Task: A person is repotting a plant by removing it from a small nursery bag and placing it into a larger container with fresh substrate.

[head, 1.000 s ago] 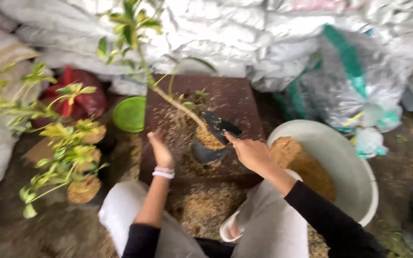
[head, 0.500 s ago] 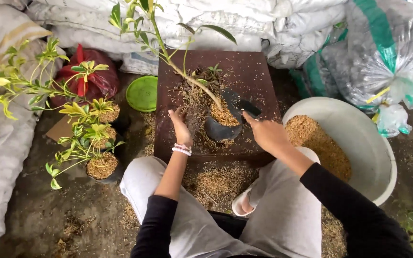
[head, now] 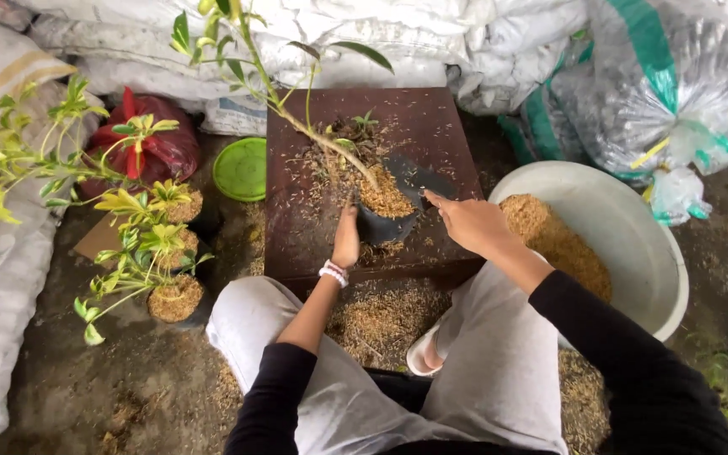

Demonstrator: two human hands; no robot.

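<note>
Black plastic bag (head: 383, 221) of husk sits on the brown board (head: 313, 227) — my left hand (head: 346, 240) presses flat on its left side, my right hand (head: 469, 221) pinches its right rim; the sapling stem (head: 318, 135) leans up-left.

I count two hands of mine at work — my left hand (head: 346, 240) against one black nursery bag (head: 385, 221) and my right hand (head: 470, 222) just beside it. That bag holds one leaning seedling (head: 297, 118). There is one dark brown board (head: 431, 126) under it, one white basin (head: 634, 244) of husk on my right, one green lid (head: 242, 168) and one red bag (head: 157, 152) on my left. Potted plants already filled (head: 176, 297) — I make out three, though leaves may hide more.
</note>
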